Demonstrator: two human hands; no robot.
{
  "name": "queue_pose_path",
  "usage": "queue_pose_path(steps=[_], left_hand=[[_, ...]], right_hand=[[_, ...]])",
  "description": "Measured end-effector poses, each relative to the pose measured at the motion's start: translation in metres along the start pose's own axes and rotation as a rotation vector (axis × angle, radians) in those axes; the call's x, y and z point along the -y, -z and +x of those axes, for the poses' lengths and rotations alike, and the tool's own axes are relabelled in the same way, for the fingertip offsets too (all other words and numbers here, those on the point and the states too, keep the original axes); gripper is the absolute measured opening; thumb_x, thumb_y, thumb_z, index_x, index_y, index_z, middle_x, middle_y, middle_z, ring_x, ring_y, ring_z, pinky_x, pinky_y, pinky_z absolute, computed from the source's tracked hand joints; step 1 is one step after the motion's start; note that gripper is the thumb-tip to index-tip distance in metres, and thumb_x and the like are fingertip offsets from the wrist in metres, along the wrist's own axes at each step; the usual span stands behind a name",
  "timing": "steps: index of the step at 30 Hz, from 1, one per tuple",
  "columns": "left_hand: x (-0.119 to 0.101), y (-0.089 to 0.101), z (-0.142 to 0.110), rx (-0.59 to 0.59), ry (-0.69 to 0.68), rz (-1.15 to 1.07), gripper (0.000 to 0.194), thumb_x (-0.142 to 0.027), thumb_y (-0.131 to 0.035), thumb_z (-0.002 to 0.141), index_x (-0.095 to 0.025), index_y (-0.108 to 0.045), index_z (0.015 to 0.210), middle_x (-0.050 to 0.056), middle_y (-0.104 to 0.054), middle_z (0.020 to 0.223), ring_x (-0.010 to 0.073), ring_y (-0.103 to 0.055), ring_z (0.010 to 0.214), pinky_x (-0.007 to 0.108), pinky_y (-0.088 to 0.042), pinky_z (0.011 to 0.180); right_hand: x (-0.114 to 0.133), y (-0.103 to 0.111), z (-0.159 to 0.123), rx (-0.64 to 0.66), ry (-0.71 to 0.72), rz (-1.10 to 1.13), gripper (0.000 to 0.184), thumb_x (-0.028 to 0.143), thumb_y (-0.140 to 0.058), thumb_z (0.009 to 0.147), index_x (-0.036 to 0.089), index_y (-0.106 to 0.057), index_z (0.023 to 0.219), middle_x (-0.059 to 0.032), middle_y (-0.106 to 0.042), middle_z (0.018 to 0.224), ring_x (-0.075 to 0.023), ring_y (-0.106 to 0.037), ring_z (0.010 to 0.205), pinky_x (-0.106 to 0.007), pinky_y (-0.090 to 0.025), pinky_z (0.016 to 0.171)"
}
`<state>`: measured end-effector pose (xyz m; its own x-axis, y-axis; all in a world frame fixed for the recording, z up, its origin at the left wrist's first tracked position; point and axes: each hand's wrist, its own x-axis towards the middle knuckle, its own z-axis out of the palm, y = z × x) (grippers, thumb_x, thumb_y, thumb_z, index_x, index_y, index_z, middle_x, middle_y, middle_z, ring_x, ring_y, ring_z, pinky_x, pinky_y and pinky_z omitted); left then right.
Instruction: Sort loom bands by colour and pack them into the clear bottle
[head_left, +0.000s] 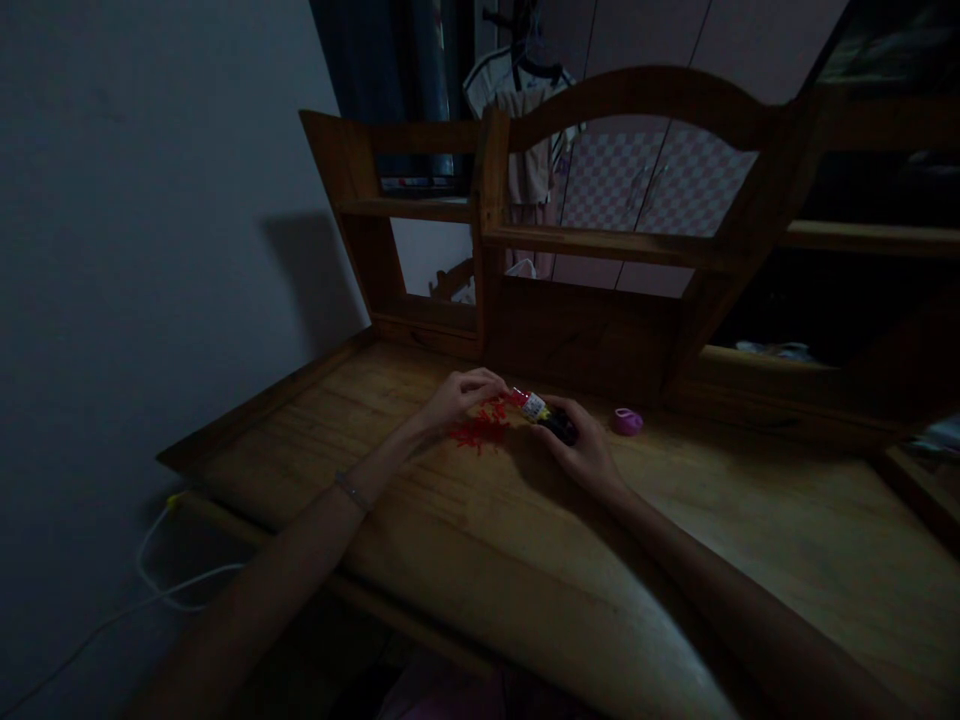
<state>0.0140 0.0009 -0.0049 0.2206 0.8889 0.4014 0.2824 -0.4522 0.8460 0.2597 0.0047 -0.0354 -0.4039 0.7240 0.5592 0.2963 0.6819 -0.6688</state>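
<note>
My right hand [581, 452] is wrapped round a small bottle [534, 406] with a white and yellow label and a dark lower part. The bottle lies tilted, its clear end pointing left, and red shows inside that end. My left hand [469, 392] has its fingers together, with the tips at the bottle's open end; what they pinch, if anything, is too small to make out. Below that hand, a loose pile of small thin red pieces [480, 430] is spread on the wooden desk [450, 530]. A purple cap [628, 421] lies right of my right hand.
A wooden shelf unit [600, 240] rises along the desk's back edge. On the left stands a pale wall [187, 200]. A white cable [142, 600] hangs by the desk's left corner. Clothes on a hanger [525, 110] and a checkered cupboard [607, 180] are behind.
</note>
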Motion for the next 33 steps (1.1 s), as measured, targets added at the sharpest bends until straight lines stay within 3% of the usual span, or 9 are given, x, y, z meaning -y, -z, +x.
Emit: queue_pose_path(steps=[7,13,17,24,28,33], left_hand=[[0.012,-0.003,-0.001,0.030,-0.025,-0.023,0.017,-0.029,-0.071,0.080,-0.021,-0.077,0.093,0.007,-0.062,0.101,0.0184,-0.062,0.093,0.034,-0.052,0.085],[0.008,-0.005,0.000,-0.133,0.059,-0.137,0.026,-0.030,-0.080,0.070,-0.014,-0.071,0.089,0.006,-0.071,0.088,0.0187,-0.067,0.084,0.035,-0.053,0.082],[0.011,-0.006,0.001,-0.209,0.027,-0.038,0.025,-0.034,-0.081,0.069,-0.014,-0.069,0.078,0.004,-0.070,0.079,0.0173,-0.065,0.077,0.032,-0.053,0.077],[0.011,-0.011,0.000,-0.144,-0.111,0.160,0.024,-0.039,-0.065,0.085,-0.018,-0.076,0.083,0.007,-0.064,0.097,0.0196,-0.061,0.094,0.033,-0.048,0.088],[0.006,-0.010,-0.001,-0.064,-0.032,0.037,0.032,-0.037,-0.048,0.093,-0.017,-0.073,0.093,0.007,-0.063,0.107,0.0217,-0.058,0.106,0.036,-0.041,0.101],[0.002,-0.017,-0.004,0.037,0.119,-0.174,0.030,-0.036,-0.046,0.092,-0.018,-0.062,0.110,0.007,-0.066,0.110,0.0227,-0.064,0.101,0.038,-0.042,0.098]], right_hand=[[-0.002,-0.001,-0.001,-0.005,-0.006,0.021,0.035,0.036,-0.063,0.087,0.026,-0.060,0.121,-0.0052,-0.066,0.116,-0.0246,-0.061,0.106,-0.040,-0.047,0.094],[-0.003,-0.001,-0.001,0.008,0.025,0.001,0.035,0.033,-0.063,0.087,0.026,-0.059,0.121,-0.0056,-0.065,0.116,-0.0245,-0.060,0.107,-0.040,-0.047,0.093],[-0.002,-0.001,-0.001,0.031,0.041,-0.019,0.036,0.034,-0.063,0.087,0.026,-0.060,0.122,-0.0059,-0.065,0.115,-0.0243,-0.060,0.106,-0.040,-0.047,0.094],[-0.001,-0.001,0.000,0.013,0.003,0.016,0.035,0.033,-0.063,0.086,0.026,-0.061,0.120,-0.0056,-0.066,0.115,-0.0244,-0.061,0.105,-0.039,-0.048,0.092],[-0.003,-0.001,0.000,-0.003,-0.036,0.048,0.035,0.033,-0.063,0.086,0.026,-0.061,0.120,-0.0051,-0.066,0.116,-0.0241,-0.061,0.105,-0.039,-0.048,0.092],[-0.007,0.000,-0.001,0.013,-0.019,0.034,0.037,0.033,-0.066,0.083,0.026,-0.062,0.119,-0.0058,-0.066,0.116,-0.0246,-0.061,0.106,-0.040,-0.047,0.094]])
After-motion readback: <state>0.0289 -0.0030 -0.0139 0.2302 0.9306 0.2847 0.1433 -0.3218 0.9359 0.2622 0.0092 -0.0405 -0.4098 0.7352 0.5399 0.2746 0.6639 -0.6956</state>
